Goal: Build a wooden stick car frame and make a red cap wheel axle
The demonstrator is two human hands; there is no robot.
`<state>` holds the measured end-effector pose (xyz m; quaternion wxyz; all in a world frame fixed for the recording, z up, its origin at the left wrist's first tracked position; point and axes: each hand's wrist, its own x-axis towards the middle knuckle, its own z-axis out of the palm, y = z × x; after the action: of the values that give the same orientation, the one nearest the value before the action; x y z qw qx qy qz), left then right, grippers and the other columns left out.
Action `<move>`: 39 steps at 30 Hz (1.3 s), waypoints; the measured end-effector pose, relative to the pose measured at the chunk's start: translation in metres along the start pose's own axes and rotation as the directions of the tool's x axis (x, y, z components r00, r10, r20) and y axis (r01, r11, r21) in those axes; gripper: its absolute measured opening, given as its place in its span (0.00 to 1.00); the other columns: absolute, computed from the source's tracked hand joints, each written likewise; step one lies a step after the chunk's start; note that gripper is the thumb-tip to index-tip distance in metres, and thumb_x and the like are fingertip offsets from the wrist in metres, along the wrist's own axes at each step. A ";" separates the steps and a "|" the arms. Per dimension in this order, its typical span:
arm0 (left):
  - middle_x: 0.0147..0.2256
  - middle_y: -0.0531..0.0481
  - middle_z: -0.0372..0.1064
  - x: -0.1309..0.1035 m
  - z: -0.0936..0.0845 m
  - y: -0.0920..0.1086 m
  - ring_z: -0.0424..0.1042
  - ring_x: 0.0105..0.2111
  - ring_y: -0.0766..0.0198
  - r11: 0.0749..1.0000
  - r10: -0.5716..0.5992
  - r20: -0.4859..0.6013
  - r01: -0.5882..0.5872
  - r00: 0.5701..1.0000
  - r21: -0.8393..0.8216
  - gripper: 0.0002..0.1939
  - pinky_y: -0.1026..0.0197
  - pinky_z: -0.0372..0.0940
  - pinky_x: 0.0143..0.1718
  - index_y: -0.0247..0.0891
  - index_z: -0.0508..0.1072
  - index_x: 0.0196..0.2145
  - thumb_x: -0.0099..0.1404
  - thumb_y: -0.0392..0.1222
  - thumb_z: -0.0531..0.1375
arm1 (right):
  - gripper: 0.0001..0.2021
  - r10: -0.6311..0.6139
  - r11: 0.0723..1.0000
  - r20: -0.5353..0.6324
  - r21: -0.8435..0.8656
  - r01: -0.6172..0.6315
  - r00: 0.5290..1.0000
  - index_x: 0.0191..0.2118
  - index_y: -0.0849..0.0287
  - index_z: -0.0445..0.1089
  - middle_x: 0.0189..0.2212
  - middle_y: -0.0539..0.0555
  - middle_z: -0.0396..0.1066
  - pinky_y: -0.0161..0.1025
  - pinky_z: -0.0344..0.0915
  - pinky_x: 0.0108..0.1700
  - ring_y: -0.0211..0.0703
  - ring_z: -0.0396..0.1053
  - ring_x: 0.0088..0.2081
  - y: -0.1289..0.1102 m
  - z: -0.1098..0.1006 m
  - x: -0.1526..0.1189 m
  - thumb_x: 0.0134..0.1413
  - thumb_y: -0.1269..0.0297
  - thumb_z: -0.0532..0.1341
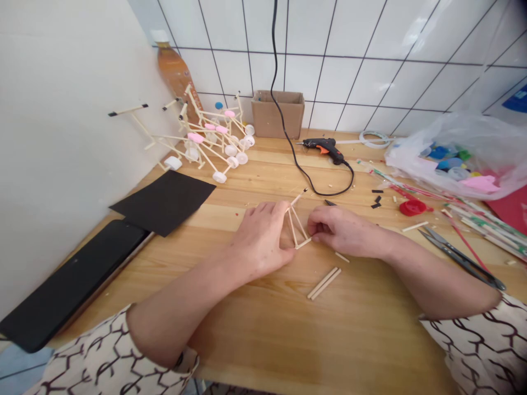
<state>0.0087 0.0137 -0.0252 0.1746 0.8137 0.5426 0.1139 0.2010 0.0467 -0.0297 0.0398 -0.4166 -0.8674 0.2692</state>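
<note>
Between my hands stands a small frame of thin wooden sticks [303, 243], roughly triangular, with one black-tipped stick pointing away from me. My left hand [263, 233] is closed on its left side, thumb at the near corner and fingers at the far end. The fingers of my right hand [335, 230] are pinched together at the frame's near right corner, where the cross stick ends. Two loose wooden sticks [324, 283] lie side by side in front of it. A shorter stick [342, 257] rests just below my right hand.
Finished stick models with white wheels [219, 177] crowd the back left, before a bottle [175, 66]. Behind are a cardboard box [278, 118] and a corded glue gun [323, 147]. Scissors [461, 260] and a plastic bag [457, 131] lie right; black sheet [164, 200] and black case [78, 280] left.
</note>
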 end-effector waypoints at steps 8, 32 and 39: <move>0.45 0.41 0.68 0.000 0.000 0.000 0.66 0.47 0.48 1.000 0.001 0.003 -0.001 1.000 0.003 0.29 0.47 0.61 0.49 0.35 0.62 0.48 0.48 0.41 0.62 | 0.06 0.004 1.000 0.006 -0.015 -0.004 1.000 0.28 0.59 0.67 0.27 0.52 0.70 0.34 0.59 0.32 0.39 0.65 0.30 0.000 0.000 0.000 0.43 0.76 0.56; 0.46 0.42 0.68 0.000 0.000 0.000 0.66 0.48 0.48 1.000 -0.001 0.003 0.001 1.000 0.010 0.29 0.47 0.61 0.49 0.37 0.60 0.49 0.49 0.42 0.62 | 0.07 0.011 1.000 0.010 -0.018 -0.011 1.000 0.28 0.59 0.67 0.27 0.52 0.70 0.34 0.59 0.32 0.39 0.66 0.30 -0.003 -0.001 -0.001 0.44 0.76 0.55; 0.46 0.43 0.68 0.000 0.000 0.000 0.66 0.48 0.49 1.000 0.004 -0.002 -0.004 1.000 0.005 0.30 0.48 0.61 0.50 0.38 0.60 0.50 0.48 0.41 0.62 | 0.06 0.013 1.000 0.009 -0.016 -0.013 1.000 0.27 0.59 0.67 0.27 0.51 0.70 0.34 0.59 0.32 0.39 0.66 0.30 -0.002 -0.002 0.000 0.44 0.76 0.56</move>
<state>0.0089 0.0139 -0.0256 0.1718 0.8152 0.5413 0.1138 0.1999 0.0463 -0.0273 0.0308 -0.4213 -0.8670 0.2642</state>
